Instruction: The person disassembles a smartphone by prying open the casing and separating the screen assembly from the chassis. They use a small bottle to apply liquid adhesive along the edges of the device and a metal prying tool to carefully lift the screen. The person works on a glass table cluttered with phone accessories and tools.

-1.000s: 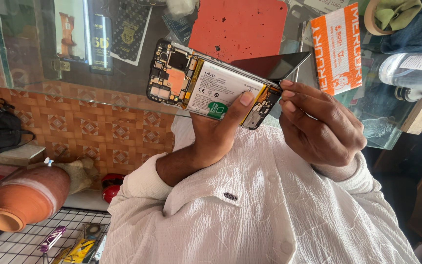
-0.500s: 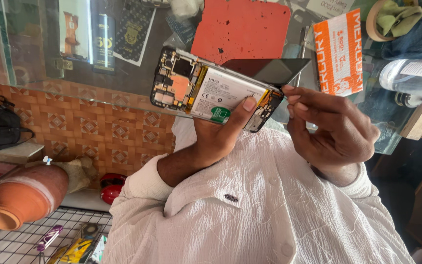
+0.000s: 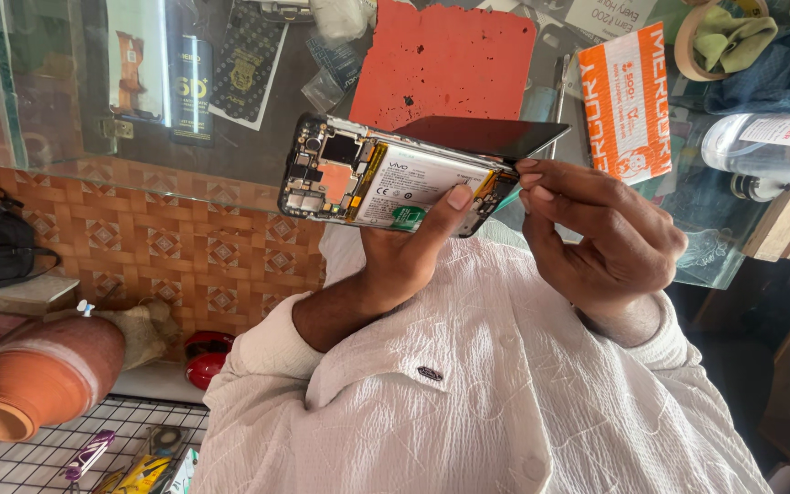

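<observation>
Phone (image 3: 386, 183) gripped in left hand (image 3: 404, 265), right hand (image 3: 596, 238) pinching its edge, orange mat (image 3: 450, 64) behind.

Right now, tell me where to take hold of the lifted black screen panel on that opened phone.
Pinch the black screen panel at its free right corner, coming from the right, where it stands clear of the phone body. It probably stays joined at the left. The left hand holds the body; the right hand is already at that end.
</observation>
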